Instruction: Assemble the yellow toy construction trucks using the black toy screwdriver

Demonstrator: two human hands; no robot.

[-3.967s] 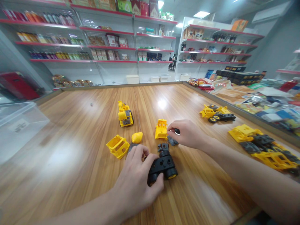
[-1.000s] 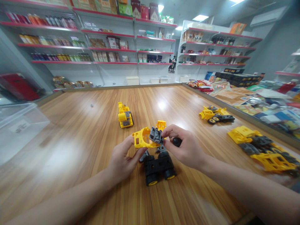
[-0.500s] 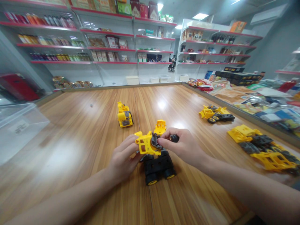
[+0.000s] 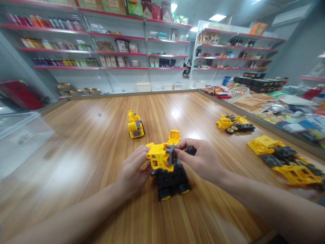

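Note:
My left hand (image 4: 135, 169) is closed on the left side of a yellow toy truck cab (image 4: 158, 157). The fingers of my right hand (image 4: 200, 156) pinch a small grey plastic part (image 4: 170, 153) at the cab's right side. Just below and behind the cab stands a black wheeled chassis (image 4: 172, 179) with yellow hubs. Another yellow piece (image 4: 174, 136) shows upright beyond my hands. A black round part (image 4: 191, 150) sits behind my right fingers, its kind unclear.
An assembled yellow toy vehicle (image 4: 136, 125) stands further up the wooden table (image 4: 88, 152). To the right lie yellow and black toy parts (image 4: 235, 124) and a larger pile (image 4: 284, 159). A clear plastic bin (image 4: 25, 139) is at left. Packaged goods (image 4: 274, 105) lie beyond the right edge.
The grey part has turned in my right fingers and now stands more upright against the cab. The cab has tilted slightly. Both hands stay nearly in place.

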